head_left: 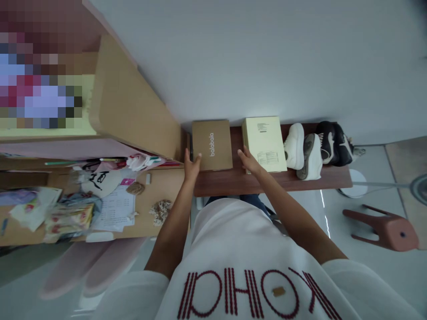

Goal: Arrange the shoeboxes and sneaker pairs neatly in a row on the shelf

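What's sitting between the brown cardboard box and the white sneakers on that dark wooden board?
In the head view, a pale yellow rectangular box lies there, flat, between the brown cardboard box and the white sneakers.

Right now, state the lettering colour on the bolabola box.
White lettering, seen in the head view.

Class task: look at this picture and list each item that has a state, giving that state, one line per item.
Kraft "bolabola" box: closed, left hand at its near edge.
Pale yellow box: closed, right hand on its near corner.
White sneakers: paired, off the feet.
Black sneakers: paired, off the feet.
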The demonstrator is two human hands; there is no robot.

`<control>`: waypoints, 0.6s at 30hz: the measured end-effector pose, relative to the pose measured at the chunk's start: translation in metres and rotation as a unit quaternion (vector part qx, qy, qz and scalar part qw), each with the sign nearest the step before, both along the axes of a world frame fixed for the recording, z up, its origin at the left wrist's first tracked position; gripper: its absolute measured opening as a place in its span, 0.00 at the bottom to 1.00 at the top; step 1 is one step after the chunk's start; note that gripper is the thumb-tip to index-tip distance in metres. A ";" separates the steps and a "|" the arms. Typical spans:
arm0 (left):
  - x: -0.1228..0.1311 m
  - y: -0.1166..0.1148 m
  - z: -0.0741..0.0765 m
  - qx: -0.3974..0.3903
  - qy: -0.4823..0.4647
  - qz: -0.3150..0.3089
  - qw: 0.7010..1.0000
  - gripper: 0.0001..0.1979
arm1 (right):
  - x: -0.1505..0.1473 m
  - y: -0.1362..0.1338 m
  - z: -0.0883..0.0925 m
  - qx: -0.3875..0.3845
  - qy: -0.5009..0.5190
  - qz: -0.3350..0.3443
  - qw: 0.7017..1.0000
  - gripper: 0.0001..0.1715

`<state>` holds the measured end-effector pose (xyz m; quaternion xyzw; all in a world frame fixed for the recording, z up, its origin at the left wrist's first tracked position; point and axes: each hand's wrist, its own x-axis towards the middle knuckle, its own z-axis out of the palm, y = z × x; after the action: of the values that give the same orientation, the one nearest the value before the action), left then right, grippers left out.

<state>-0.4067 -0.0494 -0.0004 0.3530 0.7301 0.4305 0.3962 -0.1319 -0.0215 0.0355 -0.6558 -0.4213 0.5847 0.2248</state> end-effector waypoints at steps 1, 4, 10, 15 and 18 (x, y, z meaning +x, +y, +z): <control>0.009 0.000 0.008 0.025 0.004 -0.013 1.000 0.48 | 0.012 -0.002 0.009 -0.009 0.002 -0.010 1.000 0.58; 0.051 -0.002 0.029 0.074 -0.004 -0.063 0.995 0.46 | 0.052 -0.006 0.033 -0.017 0.005 -0.037 0.999 0.53; 0.153 -0.007 0.035 0.055 -0.068 -0.137 0.987 0.42 | 0.129 -0.004 0.047 -0.011 -0.011 -0.091 0.996 0.50; 0.204 -0.006 0.018 0.000 -0.097 -0.153 0.983 0.44 | 0.179 0.004 0.028 0.017 -0.030 -0.111 0.993 0.47; 0.218 -0.002 0.009 -0.026 -0.096 -0.144 0.985 0.45 | 0.197 0.012 0.015 0.031 -0.040 -0.108 0.993 0.46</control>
<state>-0.1887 -0.0519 0.0087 0.4017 0.6411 0.3816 0.5311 0.0652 -0.0096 0.0506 -0.7133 -0.3741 0.5170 0.2898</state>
